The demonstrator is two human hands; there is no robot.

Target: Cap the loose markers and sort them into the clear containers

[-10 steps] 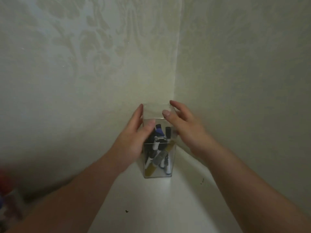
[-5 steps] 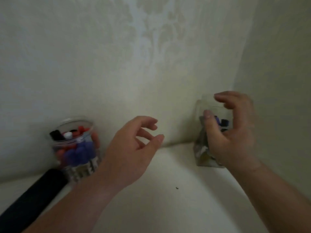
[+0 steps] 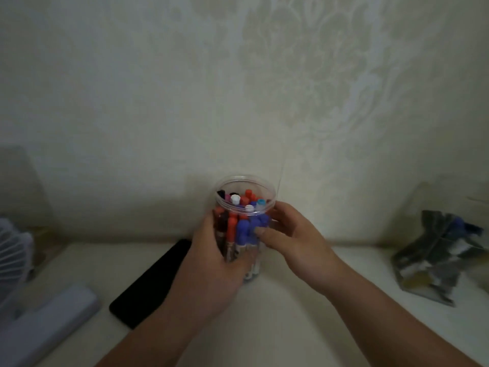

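Both hands grip the jar [image 3: 246, 192]: left hand [image 3: 211, 263] wraps its side, right hand [image 3: 293, 239] steadies opposite. Full of markers [image 3: 242, 229], likely heavy; smooth, rigid plastic, best held mid-wall.

- Left hand [image 3: 211, 263]: grips the round clear container [image 3: 244, 176] from its left side, palm against the wall, fingers curled round it.
- Right hand [image 3: 296, 242]: holds the same container from its right side, thumb [image 3: 260, 231] across the front wall, fingers curved behind it below the rim.
- Left forearm [image 3: 158, 335] and right forearm [image 3: 383, 313]: bare, reaching from the near edge of the surface [image 3: 264, 327] toward its far edge and converging.
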